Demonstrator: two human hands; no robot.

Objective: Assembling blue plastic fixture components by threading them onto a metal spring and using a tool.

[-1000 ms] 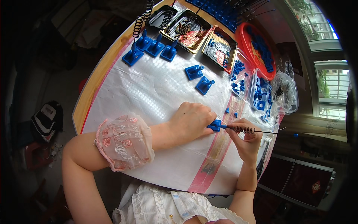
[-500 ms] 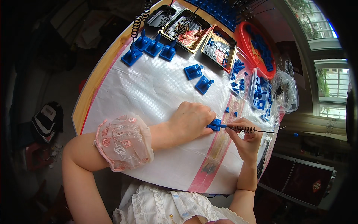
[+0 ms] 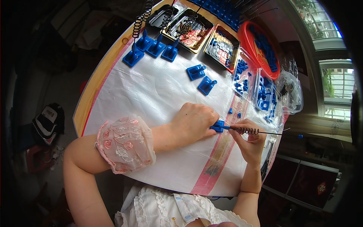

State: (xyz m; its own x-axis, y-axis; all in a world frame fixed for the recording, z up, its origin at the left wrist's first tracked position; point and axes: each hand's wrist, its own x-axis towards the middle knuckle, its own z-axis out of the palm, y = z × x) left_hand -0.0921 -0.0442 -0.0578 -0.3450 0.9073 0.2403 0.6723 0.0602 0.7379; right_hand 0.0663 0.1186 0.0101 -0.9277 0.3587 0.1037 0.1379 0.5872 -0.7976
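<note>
Sheeting of silvery-white plastic with a pink stripe (image 3: pixel 143 90) covers the pale wooden counter (image 3: pixel 85 104) in the head view, bare wood showing along the curved left edge. From where I stand, the work sits toward the right: the left hand (image 3: pixel 194 118) has its fingers closed around a small blue plastic base (image 3: pixel 217 127), while the right hand (image 3: pixel 250 140) pinches a black coiled wire (image 3: pixel 248 131) near the base's blue stem. The wire's straight end runs beyond that hand toward the right edge.

Just ahead of the fingers lie two small blue cones (image 3: pixel 231 111). A broad span of sheeting stretches left and forward, up to two blue stands (image 3: pixel 207 86) and four spiked blue stands (image 3: pixel 133 57) near the far left edge. Room is tighter on the right, where clear plastic boxes (image 3: pixel 254 89) of blue pieces, a red oval tray (image 3: pixel 244 38) and black gold-rimmed trays (image 3: pixel 205 51) crowd together.
</note>
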